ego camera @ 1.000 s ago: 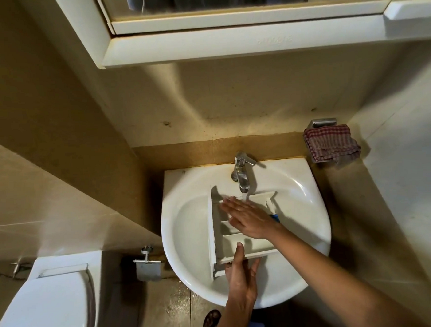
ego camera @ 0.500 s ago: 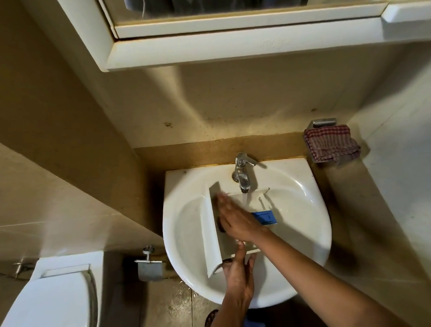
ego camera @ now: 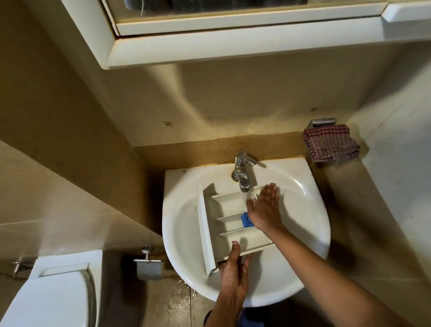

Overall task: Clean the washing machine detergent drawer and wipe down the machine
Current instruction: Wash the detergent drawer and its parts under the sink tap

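- Small beige bathroom; white sink centre frame, toilet lower left.
- L hand, bottom centre: thumb over, fingers under drawer's near corner, pinching it.
- Drawer lies tilted in the basin, front panel to frame left.
- R hand flat, fingers straight, on its far right end below the tap.
- Risk: wet plastic, one-corner grip, so it could slip & bang the basin; water off the palm may splash out.
- Room: basin free at frame right; tap close over far edge.

— What carries the things here?
— A white sink, fixed to the wall.
— And what is in it?
— The white detergent drawer, across the basin, below the tap.
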A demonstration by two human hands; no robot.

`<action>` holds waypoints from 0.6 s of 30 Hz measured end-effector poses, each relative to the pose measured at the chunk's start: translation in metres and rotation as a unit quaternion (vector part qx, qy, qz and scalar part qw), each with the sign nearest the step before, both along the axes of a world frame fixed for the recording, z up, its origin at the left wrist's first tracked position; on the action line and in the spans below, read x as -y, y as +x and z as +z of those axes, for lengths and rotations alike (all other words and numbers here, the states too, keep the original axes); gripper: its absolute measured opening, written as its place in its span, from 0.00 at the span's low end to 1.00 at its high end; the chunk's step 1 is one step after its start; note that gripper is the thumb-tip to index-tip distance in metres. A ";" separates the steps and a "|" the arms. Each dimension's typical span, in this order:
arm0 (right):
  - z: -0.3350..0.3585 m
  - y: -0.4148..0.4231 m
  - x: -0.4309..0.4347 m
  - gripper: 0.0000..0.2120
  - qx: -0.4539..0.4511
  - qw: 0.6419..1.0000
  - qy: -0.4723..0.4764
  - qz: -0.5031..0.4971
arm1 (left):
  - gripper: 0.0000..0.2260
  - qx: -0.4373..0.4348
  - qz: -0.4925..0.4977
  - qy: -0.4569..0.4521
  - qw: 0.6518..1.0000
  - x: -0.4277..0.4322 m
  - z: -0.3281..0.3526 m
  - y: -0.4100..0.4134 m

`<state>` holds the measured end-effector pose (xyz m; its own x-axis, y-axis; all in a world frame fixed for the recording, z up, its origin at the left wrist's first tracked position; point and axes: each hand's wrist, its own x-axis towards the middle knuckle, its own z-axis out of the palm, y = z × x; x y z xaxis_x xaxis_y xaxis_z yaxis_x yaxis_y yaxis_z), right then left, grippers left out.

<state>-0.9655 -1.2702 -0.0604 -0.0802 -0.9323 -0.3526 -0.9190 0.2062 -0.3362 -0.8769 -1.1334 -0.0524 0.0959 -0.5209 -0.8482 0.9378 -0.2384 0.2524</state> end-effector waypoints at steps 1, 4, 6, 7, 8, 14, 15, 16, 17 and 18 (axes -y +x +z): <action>0.003 0.010 0.001 0.37 -0.011 1.000 0.007 -0.019 | 0.27 -0.005 -0.005 -0.011 1.000 0.000 0.001 0.000; 0.013 0.030 -0.006 0.38 -0.055 0.998 0.009 -0.034 | 0.29 -0.012 -0.023 -0.035 0.999 0.000 0.001 0.001; 0.013 0.042 -0.016 0.36 -0.036 0.998 -0.025 0.044 | 0.27 -0.009 -0.035 -0.032 0.999 -0.001 0.000 0.000; 0.013 0.048 -0.020 0.34 -0.006 0.994 -0.039 0.105 | 0.26 -0.007 -0.038 -0.031 0.999 -0.001 0.000 -0.001; 0.013 0.053 -0.023 0.32 0.022 0.984 -0.044 0.172 | 0.24 -0.004 -0.037 -0.030 0.999 -0.001 -0.002 -0.001; 0.006 0.021 -0.003 0.26 0.021 0.927 -0.090 0.363 | 0.28 -0.013 -0.002 -0.050 0.999 0.001 -0.002 0.004; 0.004 0.010 -0.002 0.27 -0.007 0.936 -0.106 0.336 | 0.28 -0.017 0.006 -0.049 0.999 0.000 -0.002 0.004; 0.001 -0.001 -0.003 0.27 -0.027 0.949 -0.111 0.294 | 0.28 -0.019 0.011 -0.047 0.999 0.000 0.000 0.004; -0.001 -0.009 -0.004 0.27 -0.034 0.965 -0.106 0.238 | 0.28 -0.020 0.013 -0.046 0.999 0.000 0.001 0.004; -0.003 -0.016 -0.006 0.28 -0.027 0.981 -0.091 0.168 | 0.28 -0.021 0.014 -0.047 0.999 0.000 0.002 0.003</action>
